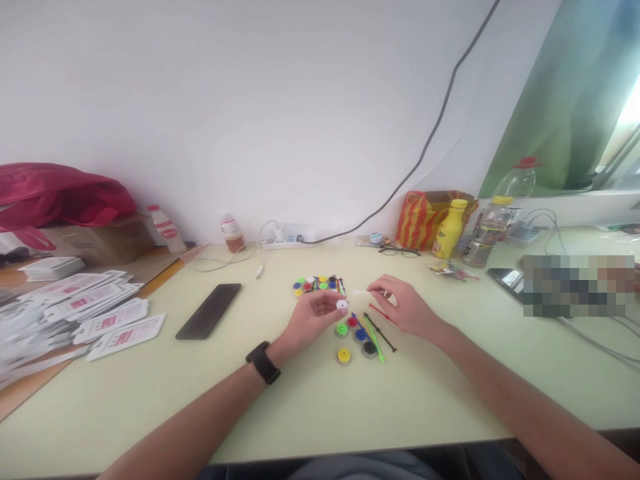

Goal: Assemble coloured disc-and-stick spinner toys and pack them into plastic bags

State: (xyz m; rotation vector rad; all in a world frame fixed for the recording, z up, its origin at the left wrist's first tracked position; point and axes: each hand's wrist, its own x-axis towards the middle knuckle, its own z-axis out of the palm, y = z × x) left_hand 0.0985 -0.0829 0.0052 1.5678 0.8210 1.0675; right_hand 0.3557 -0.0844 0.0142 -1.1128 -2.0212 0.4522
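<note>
Disc at left fingers: white
Stick at right fingers: white
Disc tops nearer than fingers: green, red, blue, black, yellow
Arrows nearer than right fingers: green, black
Bag beyond right fingers: red-yellow stripes

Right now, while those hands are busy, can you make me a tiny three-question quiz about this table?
1. Which hand holds the small round white disc?

2. True or false: that same arm wears a black wristband.

3. Which stands nearer the red-and-yellow striped bag?
A) the solid yellow bottle
B) the bottle of brownish drink with a white label

Key:
1. The left hand.
2. True.
3. A.
</note>
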